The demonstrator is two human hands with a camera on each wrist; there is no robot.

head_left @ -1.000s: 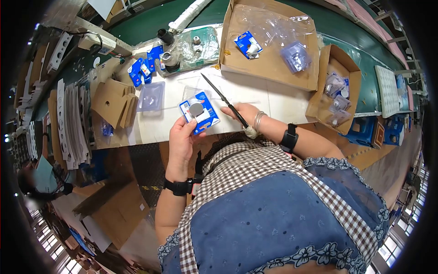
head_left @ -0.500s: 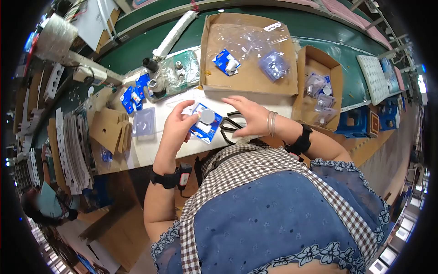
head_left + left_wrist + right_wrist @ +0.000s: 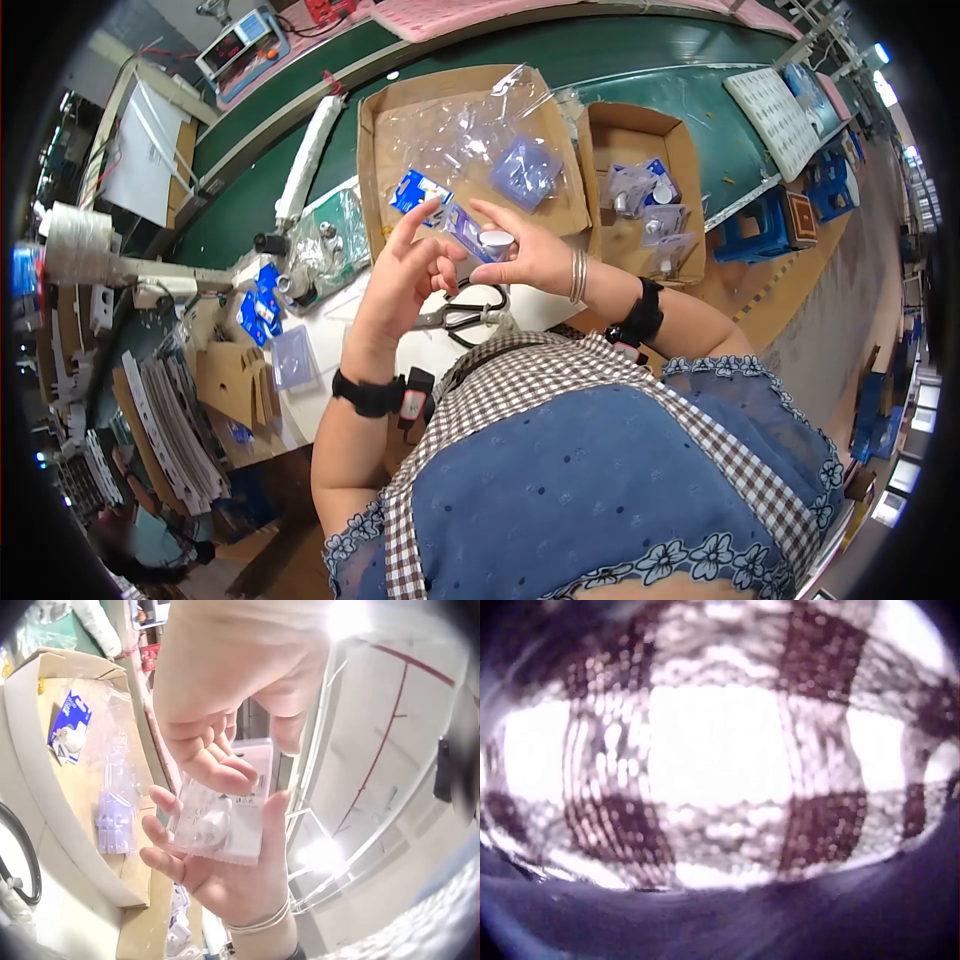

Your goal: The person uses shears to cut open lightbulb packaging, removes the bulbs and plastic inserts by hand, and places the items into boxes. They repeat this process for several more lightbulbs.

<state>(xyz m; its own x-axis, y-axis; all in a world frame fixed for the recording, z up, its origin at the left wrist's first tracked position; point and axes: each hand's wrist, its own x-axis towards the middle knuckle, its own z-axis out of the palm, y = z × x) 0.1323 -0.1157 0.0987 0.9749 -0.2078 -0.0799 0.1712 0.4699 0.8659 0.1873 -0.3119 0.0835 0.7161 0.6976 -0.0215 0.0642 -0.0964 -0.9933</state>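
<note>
My right hand [image 3: 535, 250] holds a blister pack [image 3: 466, 230] with a blue card and a round white-grey piece, between thumb and fingers. In the left wrist view the same pack [image 3: 225, 817] shows its pale printed side, lying against the right hand's fingers and palm [image 3: 232, 889]. Close beside it is my left hand [image 3: 400, 285], index finger raised and the others loosely curled, its fingertips overlapping the pack in the left wrist view. Black-handled scissors [image 3: 478, 308] lie on the white work surface below the hands. Checked cloth [image 3: 720, 742] fills the right wrist view.
A large carton tray [image 3: 380, 130] holds a blue card pack [image 3: 415, 190] and clear blisters [image 3: 525, 172]. A smaller carton [image 3: 690, 150] at right contains several packs. To the left are blue cards [image 3: 262, 305], an empty clear blister [image 3: 292, 358] and brown cardboard pieces [image 3: 228, 383].
The right hand has let go of the scissors, which now lie on the table. The pack has passed from the left hand to the right and moved toward the large tray. The head view has shifted.
</note>
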